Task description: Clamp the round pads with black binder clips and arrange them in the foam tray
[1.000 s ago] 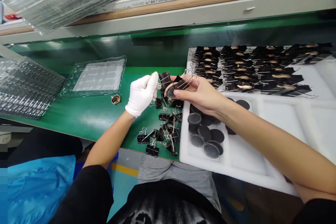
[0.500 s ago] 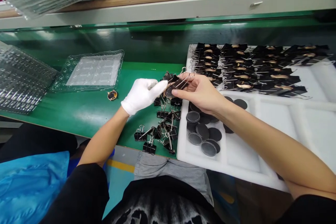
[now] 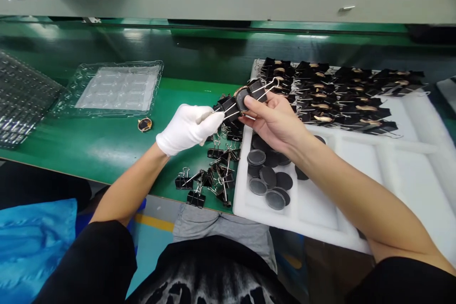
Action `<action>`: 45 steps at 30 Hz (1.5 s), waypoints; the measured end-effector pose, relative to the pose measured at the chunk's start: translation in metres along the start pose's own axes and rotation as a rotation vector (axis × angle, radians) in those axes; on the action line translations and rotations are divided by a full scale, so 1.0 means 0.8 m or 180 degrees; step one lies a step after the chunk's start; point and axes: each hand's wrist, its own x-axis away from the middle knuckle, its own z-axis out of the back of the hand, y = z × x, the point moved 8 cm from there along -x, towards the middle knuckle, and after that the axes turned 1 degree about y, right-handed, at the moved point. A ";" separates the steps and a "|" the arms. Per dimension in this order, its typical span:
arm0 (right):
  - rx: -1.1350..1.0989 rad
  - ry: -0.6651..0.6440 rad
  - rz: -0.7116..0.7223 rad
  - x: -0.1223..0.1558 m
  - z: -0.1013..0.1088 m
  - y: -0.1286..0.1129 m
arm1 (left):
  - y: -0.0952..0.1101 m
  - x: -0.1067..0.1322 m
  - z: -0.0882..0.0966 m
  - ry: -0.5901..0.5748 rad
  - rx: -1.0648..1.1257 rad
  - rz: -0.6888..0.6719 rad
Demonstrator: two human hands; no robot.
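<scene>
My left hand (image 3: pixel 188 128), in a white glove, pinches the wire handles of a black binder clip (image 3: pixel 228 107). That clip sits at the left edge of a round gold-rimmed part (image 3: pixel 241 99) with a black disc on its face. My bare right hand (image 3: pixel 276 116) grips this part, thumb on the disc; a second binder clip (image 3: pixel 257 89) is on its other side, its wire handles pointing up right. Below the hands lies a pile of loose binder clips (image 3: pixel 217 171) on the green table. A gold-rimmed watch case (image 3: pixel 145 125) lies alone to the left.
On the right, a white foam tray (image 3: pixel 245 204) bears rows of clipped gold-rimmed parts (image 3: pixel 320 88) and several black discs (image 3: pixel 268 176). A clear plastic tray (image 3: pixel 117 88) and stacked clear trays (image 3: pixel 24 99) are at the left. A grey shelf edge (image 3: pixel 228 7) crosses the back.
The round part and its clips have tilted and come up into clearer view. My left hand now holds a clip's handles at the part's left edge. The camera view has shifted slightly.
</scene>
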 end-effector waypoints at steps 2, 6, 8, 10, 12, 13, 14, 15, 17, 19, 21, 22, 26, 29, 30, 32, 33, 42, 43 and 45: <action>0.0075 0.0026 0.0114 0.002 -0.002 -0.001 | 0.001 0.000 -0.003 -0.0026 0.0048 0.0010; 0.0142 0.0045 0.0137 0.004 -0.004 0.001 | -0.003 -0.002 -0.005 -0.0039 0.0178 0.0055; 0.0150 0.0037 0.0120 0.003 -0.003 0.003 | -0.005 -0.002 -0.006 -0.0093 0.0193 0.0058; 0.0251 0.0020 0.0182 0.001 -0.002 0.003 | -0.006 -0.003 -0.006 -0.0174 0.0211 0.0044; 0.0461 0.0022 0.0390 0.000 -0.001 -0.001 | -0.007 -0.004 -0.007 -0.0231 0.0430 0.0081; 0.0605 0.0031 0.0563 0.000 0.000 -0.005 | -0.009 -0.004 -0.009 -0.0287 0.0668 0.0157; 0.0771 0.0026 0.0765 0.001 0.000 -0.010 | -0.012 -0.005 -0.013 -0.0395 0.0981 0.0274; 0.0950 -0.0007 0.0980 0.003 -0.002 -0.017 | -0.014 -0.004 -0.020 -0.0585 0.1328 0.0427; 0.1305 -0.0204 0.1397 0.008 -0.008 -0.030 | -0.018 0.000 -0.039 -0.1076 0.1954 0.0766; 0.1589 -0.0474 0.1716 0.013 -0.011 -0.044 | -0.020 0.002 -0.047 -0.1244 0.2319 0.0955; 0.1832 -0.0762 0.1739 0.012 -0.009 -0.054 | -0.023 -0.003 -0.035 -0.0882 0.2306 0.0798; 0.1952 -0.0963 0.1581 0.009 -0.006 -0.055 | -0.022 -0.006 -0.024 -0.0620 0.2147 0.0596; 0.2161 -0.1937 0.0570 0.004 0.004 -0.041 | -0.014 -0.009 0.004 -0.0026 0.1199 -0.0036; 0.2059 -0.1657 0.0448 0.000 0.008 -0.044 | -0.014 -0.010 0.006 0.0095 0.0751 -0.0096; 0.2080 -0.1422 0.0453 -0.001 0.008 -0.044 | -0.013 -0.010 0.005 0.0118 0.0666 -0.0108; 0.2158 -0.1047 0.0384 0.000 0.005 -0.041 | -0.013 -0.009 0.004 0.0185 0.0668 -0.0114; 0.2172 -0.0937 0.0332 0.002 0.002 -0.038 | -0.014 -0.009 0.003 0.0220 0.0749 -0.0104; 0.1903 -0.0912 0.0257 0.001 0.004 -0.031 | -0.014 -0.006 0.001 0.0269 0.1189 -0.0011; 0.1924 -0.1027 0.0329 0.001 0.002 -0.031 | -0.013 -0.006 0.000 0.0202 0.1101 -0.0018; 0.1966 -0.1190 0.0504 0.001 -0.001 -0.035 | -0.010 -0.004 0.000 0.0075 0.0854 -0.0053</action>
